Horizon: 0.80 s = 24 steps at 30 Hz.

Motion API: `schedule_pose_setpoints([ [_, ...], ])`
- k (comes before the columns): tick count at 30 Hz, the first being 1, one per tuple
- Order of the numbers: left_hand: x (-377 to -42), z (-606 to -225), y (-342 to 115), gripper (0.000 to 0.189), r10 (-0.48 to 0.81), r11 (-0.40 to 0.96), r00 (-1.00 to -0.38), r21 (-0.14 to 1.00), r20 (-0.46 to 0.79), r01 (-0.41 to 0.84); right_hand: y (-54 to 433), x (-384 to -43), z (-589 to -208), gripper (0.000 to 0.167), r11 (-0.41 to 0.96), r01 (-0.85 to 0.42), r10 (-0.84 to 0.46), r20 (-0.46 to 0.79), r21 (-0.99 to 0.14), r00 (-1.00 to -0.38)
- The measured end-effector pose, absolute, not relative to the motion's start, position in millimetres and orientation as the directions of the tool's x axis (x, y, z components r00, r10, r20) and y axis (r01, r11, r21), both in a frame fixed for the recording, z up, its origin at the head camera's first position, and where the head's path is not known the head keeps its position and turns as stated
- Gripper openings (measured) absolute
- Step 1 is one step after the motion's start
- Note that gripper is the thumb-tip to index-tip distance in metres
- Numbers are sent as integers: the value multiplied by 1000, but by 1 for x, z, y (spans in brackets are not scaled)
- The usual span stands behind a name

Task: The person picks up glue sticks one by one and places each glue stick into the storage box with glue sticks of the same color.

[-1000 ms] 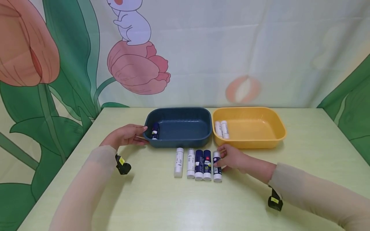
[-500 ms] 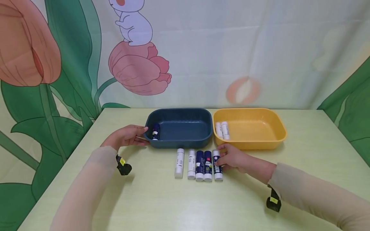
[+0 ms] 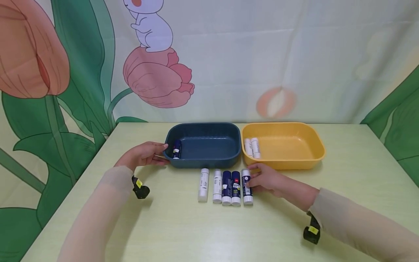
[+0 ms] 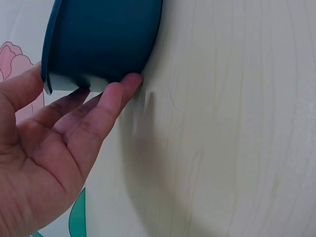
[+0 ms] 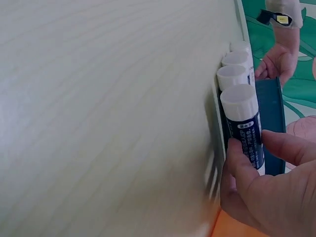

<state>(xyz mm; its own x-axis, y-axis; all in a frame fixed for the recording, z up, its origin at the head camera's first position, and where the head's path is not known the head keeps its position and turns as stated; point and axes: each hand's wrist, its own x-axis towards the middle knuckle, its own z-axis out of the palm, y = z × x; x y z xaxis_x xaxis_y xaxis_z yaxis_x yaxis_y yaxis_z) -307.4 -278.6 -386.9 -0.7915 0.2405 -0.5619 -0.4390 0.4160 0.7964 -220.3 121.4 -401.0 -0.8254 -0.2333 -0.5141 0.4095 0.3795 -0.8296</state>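
My left hand (image 3: pixel 145 153) grips the left end of the blue tray (image 3: pixel 209 163), thumb at the rim and fingers against the outer wall, as the left wrist view shows. A dark blue glue stick with a white base (image 3: pixel 247 187) is pinched between the thumb and fingers of my right hand (image 3: pixel 266 180), just in front of the yellow tray (image 3: pixel 288 164). To its left are two more dark glue sticks (image 3: pixel 226 187), side by side, then a white glue stick (image 3: pixel 217 185) and another white stick (image 3: pixel 203 185) set slightly apart.
One dark glue stick (image 3: pixel 176 149) lies in the blue tray's left end. Two white glue sticks (image 3: pixel 255 148) lie at the left of the yellow tray. Both trays stand near the table's back edge, before a printed curtain (image 3: pixel 229 72).
My right hand and the glue stick it pinches have shifted slightly right, widening the gap to the neighbouring dark stick. My left hand stays at the blue tray.
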Motion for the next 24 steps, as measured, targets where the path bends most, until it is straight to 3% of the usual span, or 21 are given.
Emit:
schedule_pose_setpoints([
  [14, -310, -389, -278, 61, 229, 408, -792, 794, -566, -450, 131, -211, -378, 68, 344, 433, -305, -535, -833, -788],
  [24, -308, -386, -278, 62, 229, 417, -791, 791, -567, -447, 132, -208, -344, 66, 316, 370, -381, -474, -874, -794],
])
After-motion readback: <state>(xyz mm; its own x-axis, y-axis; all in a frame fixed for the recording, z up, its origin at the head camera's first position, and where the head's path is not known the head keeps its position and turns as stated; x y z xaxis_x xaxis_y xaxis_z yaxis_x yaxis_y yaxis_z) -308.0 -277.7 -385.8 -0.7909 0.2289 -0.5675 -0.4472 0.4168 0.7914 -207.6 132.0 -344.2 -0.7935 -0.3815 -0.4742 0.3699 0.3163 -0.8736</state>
